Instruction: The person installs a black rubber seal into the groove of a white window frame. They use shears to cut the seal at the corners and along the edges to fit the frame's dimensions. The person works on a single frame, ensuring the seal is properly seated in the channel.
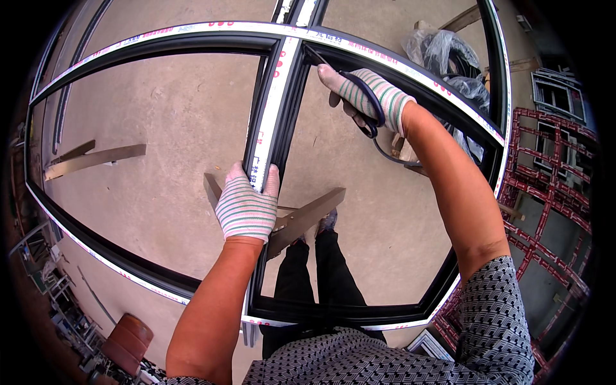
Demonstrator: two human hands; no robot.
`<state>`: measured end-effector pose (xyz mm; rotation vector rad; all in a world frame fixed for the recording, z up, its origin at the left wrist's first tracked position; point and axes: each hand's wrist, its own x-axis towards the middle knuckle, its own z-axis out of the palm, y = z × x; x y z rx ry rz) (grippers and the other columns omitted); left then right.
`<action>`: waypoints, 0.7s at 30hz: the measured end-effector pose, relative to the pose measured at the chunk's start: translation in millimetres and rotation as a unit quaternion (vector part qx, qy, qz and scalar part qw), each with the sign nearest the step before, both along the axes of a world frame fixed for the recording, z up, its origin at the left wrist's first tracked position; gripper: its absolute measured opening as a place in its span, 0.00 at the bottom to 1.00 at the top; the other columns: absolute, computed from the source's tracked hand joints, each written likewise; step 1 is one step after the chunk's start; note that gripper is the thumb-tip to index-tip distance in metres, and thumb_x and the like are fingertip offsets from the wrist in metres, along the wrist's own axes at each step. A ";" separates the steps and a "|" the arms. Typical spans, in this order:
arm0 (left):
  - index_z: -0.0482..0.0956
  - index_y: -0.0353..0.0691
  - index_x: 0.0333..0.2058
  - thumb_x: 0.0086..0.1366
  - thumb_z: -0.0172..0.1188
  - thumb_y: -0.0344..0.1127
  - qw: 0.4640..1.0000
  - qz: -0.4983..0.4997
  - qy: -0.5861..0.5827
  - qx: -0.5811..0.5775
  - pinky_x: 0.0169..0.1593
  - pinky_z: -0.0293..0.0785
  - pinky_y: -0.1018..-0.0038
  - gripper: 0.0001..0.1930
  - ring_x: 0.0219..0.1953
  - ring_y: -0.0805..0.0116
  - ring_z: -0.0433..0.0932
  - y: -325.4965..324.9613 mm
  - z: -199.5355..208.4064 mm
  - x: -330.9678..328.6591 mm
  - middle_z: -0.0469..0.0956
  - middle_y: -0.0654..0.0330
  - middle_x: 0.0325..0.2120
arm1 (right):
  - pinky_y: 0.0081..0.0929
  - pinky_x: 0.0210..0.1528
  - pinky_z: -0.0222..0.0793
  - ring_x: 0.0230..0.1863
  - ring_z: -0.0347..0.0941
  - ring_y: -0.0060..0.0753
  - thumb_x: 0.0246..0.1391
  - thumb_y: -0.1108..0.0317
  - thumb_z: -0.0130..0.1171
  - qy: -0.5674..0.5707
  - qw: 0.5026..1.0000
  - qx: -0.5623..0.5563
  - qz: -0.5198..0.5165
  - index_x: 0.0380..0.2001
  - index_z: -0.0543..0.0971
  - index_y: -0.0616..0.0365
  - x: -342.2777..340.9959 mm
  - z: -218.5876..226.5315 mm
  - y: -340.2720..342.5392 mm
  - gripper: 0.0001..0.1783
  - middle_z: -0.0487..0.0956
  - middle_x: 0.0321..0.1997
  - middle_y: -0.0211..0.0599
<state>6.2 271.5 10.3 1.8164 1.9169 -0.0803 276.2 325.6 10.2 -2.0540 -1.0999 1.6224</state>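
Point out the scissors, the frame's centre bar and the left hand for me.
scissors (371,109): head view, dark handle loop over the right glove.
centre bar (274,96): head view, white-taped face.
left hand (247,206): head view, back of striped glove.

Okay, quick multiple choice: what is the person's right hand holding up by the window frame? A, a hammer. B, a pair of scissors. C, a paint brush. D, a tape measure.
B: the gloved right hand has its fingers through the dark loop handles of a pair of scissors, blades pointing toward the dark window frame, whose centre bar the left hand grips.
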 end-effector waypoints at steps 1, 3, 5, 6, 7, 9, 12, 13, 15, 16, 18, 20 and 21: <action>0.76 0.33 0.52 0.68 0.63 0.57 1.000 -0.001 0.001 0.002 0.50 0.79 0.54 0.30 0.43 0.42 0.83 -0.3 -1.8 -0.9 0.81 0.43 0.43 | 0.24 0.15 0.63 0.12 0.66 0.21 0.62 0.22 0.46 -0.005 1.000 0.001 0.003 0.33 0.82 0.64 0.6 -0.7 1.2 0.47 0.68 0.15 0.26; 0.76 0.33 0.52 0.68 0.63 0.57 1.000 -0.001 -0.003 -0.001 0.50 0.79 0.54 0.30 0.43 0.42 0.83 -0.4 -2.8 -1.1 0.81 0.43 0.43 | 0.24 0.15 0.63 0.12 0.66 0.21 0.63 0.23 0.46 -0.013 1.000 -0.001 0.007 0.32 0.82 0.64 1.3 -1.4 3.1 0.46 0.68 0.15 0.25; 0.76 0.34 0.52 0.68 0.63 0.58 1.000 0.003 -0.010 -0.011 0.50 0.79 0.54 0.30 0.43 0.42 0.83 0.6 -0.8 -0.5 0.81 0.43 0.43 | 0.23 0.15 0.63 0.13 0.66 0.21 0.64 0.25 0.47 -0.017 1.000 -0.009 0.010 0.32 0.82 0.63 0.7 -0.9 5.6 0.45 0.68 0.15 0.25; 0.76 0.34 0.53 0.68 0.63 0.58 1.000 0.004 -0.007 -0.013 0.50 0.79 0.54 0.30 0.43 0.42 0.83 0.7 0.3 -0.6 0.81 0.43 0.43 | 0.23 0.15 0.63 0.13 0.66 0.21 0.65 0.26 0.47 -0.013 1.000 -0.010 0.006 0.32 0.82 0.63 0.0 -1.3 6.2 0.44 0.68 0.15 0.25; 0.76 0.33 0.53 0.68 0.63 0.58 1.000 0.005 -0.005 -0.014 0.50 0.79 0.54 0.30 0.43 0.42 0.83 0.8 1.4 -0.6 0.81 0.42 0.43 | 0.23 0.16 0.63 0.13 0.66 0.21 0.65 0.26 0.47 -0.009 1.000 -0.012 0.003 0.32 0.82 0.63 -0.7 -2.1 6.5 0.43 0.68 0.15 0.25; 0.76 0.33 0.53 0.68 0.62 0.58 1.000 0.005 -0.005 -0.012 0.50 0.79 0.55 0.31 0.44 0.42 0.83 0.5 0.6 -0.2 0.81 0.42 0.43 | 0.23 0.16 0.62 0.13 0.66 0.21 0.66 0.27 0.47 -0.003 1.000 -0.010 -0.005 0.32 0.82 0.62 -0.2 -3.4 5.1 0.42 0.68 0.15 0.25; 0.76 0.32 0.53 0.68 0.62 0.58 1.000 0.001 -0.003 -0.011 0.50 0.79 0.55 0.31 0.44 0.42 0.83 0.3 -0.7 0.0 0.81 0.42 0.43 | 0.24 0.16 0.62 0.13 0.65 0.21 0.66 0.28 0.47 0.005 1.000 0.000 -0.015 0.31 0.82 0.62 1.1 -6.9 1.1 0.41 0.69 0.14 0.26; 0.75 0.32 0.53 0.68 0.62 0.58 1.000 0.000 0.000 -0.016 0.50 0.79 0.55 0.32 0.44 0.42 0.84 1.4 1.1 1.5 0.81 0.41 0.43 | 0.24 0.16 0.62 0.13 0.65 0.21 0.67 0.28 0.47 0.005 1.000 0.004 -0.016 0.31 0.82 0.61 2.0 -8.6 -0.3 0.41 0.69 0.14 0.26; 0.75 0.31 0.54 0.68 0.62 0.58 1.000 0.001 0.005 -0.017 0.50 0.79 0.55 0.32 0.44 0.42 0.84 1.3 1.1 0.7 0.81 0.41 0.43 | 0.24 0.17 0.63 0.13 0.66 0.21 0.67 0.28 0.47 0.014 1.000 0.015 -0.017 0.30 0.81 0.61 0.5 -15.1 -1.9 0.41 0.69 0.14 0.26; 0.75 0.31 0.54 0.68 0.62 0.58 1.000 0.001 0.006 -0.012 0.50 0.79 0.55 0.33 0.44 0.41 0.84 0.8 0.0 0.0 0.81 0.40 0.43 | 0.25 0.17 0.63 0.14 0.66 0.21 0.67 0.28 0.46 0.021 0.999 0.025 -0.017 0.30 0.81 0.61 -0.2 -19.0 -2.5 0.41 0.69 0.14 0.26; 0.75 0.30 0.54 0.68 0.62 0.58 1.000 0.001 0.003 -0.009 0.50 0.79 0.55 0.33 0.44 0.41 0.84 0.1 -0.5 0.1 0.82 0.40 0.43 | 0.25 0.18 0.63 0.14 0.66 0.22 0.67 0.29 0.46 0.025 0.999 0.039 -0.019 0.30 0.81 0.61 -0.8 -25.2 -4.9 0.41 0.69 0.14 0.26; 0.75 0.30 0.55 0.68 0.62 0.58 1.000 0.003 -0.004 -0.012 0.50 0.79 0.55 0.33 0.44 0.41 0.84 0.6 0.1 1.1 0.82 0.39 0.42 | 0.26 0.19 0.63 0.14 0.66 0.22 0.68 0.29 0.46 0.018 0.998 0.049 -0.019 0.30 0.81 0.61 -1.7 -30.6 -6.3 0.40 0.69 0.14 0.26; 0.75 0.30 0.55 0.68 0.62 0.58 1.000 0.003 -0.006 -0.017 0.50 0.79 0.55 0.33 0.44 0.41 0.84 1.4 1.3 2.0 0.82 0.39 0.42 | 0.26 0.19 0.63 0.15 0.66 0.22 0.68 0.30 0.46 0.017 0.998 0.050 -0.022 0.30 0.81 0.61 -1.8 -33.4 -7.2 0.40 0.69 0.14 0.26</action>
